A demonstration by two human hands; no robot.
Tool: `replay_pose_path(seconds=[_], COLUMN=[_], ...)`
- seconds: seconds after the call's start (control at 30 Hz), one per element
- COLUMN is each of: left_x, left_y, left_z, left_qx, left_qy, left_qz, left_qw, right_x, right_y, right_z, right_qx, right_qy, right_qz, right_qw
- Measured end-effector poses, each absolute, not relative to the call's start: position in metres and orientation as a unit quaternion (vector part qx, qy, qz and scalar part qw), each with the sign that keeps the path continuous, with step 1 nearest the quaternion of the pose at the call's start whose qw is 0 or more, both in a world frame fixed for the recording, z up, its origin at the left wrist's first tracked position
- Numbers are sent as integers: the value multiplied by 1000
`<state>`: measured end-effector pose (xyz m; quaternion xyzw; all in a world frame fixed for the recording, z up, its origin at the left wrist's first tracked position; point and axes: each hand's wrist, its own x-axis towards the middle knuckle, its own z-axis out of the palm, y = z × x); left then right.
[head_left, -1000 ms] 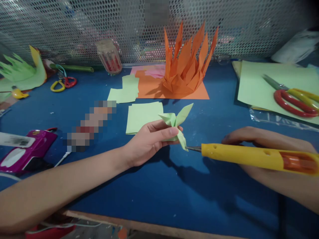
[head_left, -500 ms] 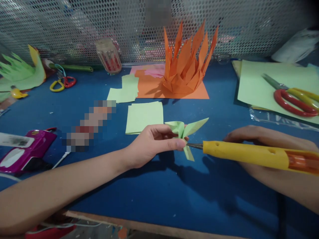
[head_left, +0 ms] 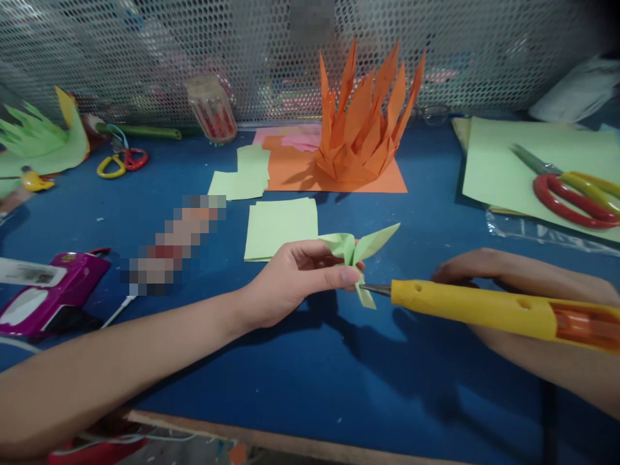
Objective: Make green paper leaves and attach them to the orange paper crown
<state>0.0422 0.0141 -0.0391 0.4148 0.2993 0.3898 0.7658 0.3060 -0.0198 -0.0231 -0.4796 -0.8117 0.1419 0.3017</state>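
Note:
My left hand (head_left: 300, 278) is closed, pinching a folded light-green paper piece (head_left: 372, 244) between thumb and fingers. Two pointed flaps spread out above the pinch and a short tail hangs below. My right hand (head_left: 494, 266) is wrapped around a yellow hot glue gun (head_left: 465, 303) with an orange section at its rear; its fingers are partly hidden behind the tool. The gun's metal nozzle (head_left: 376, 289) meets the paper just below my left thumb. Behind my left hand lies a stack of square light-green paper (head_left: 281, 226).
An orange folded-paper model (head_left: 361, 139) stands on an orange sheet (head_left: 290, 174) at the back. Large scissors (head_left: 576, 200) rest on green sheets to the right. Small scissors (head_left: 130, 159), a jar (head_left: 213, 110) and a purple device (head_left: 72, 278) are left. Mesh (head_left: 261, 39) rises behind.
The glue gun's nozzle has shifted slightly left and down along the folded paper, its rear dipping. The paper's right flap tip has moved a little left and up.

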Motion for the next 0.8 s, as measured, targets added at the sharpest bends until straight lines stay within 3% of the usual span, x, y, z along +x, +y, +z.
replay_pose_path(seconds=[0.13, 0.8], left_x=[43, 40], left_y=[14, 17], left_z=[-38, -29], left_qx=[400, 274], left_qy=[299, 320], left_qz=[399, 442], left_qw=[769, 792], right_x=[303, 316], right_y=[-22, -7], right_z=[-26, -25], right_qx=[-498, -474], right_qy=[-788, -814], right_qz=[147, 154], right_qw=[331, 299])
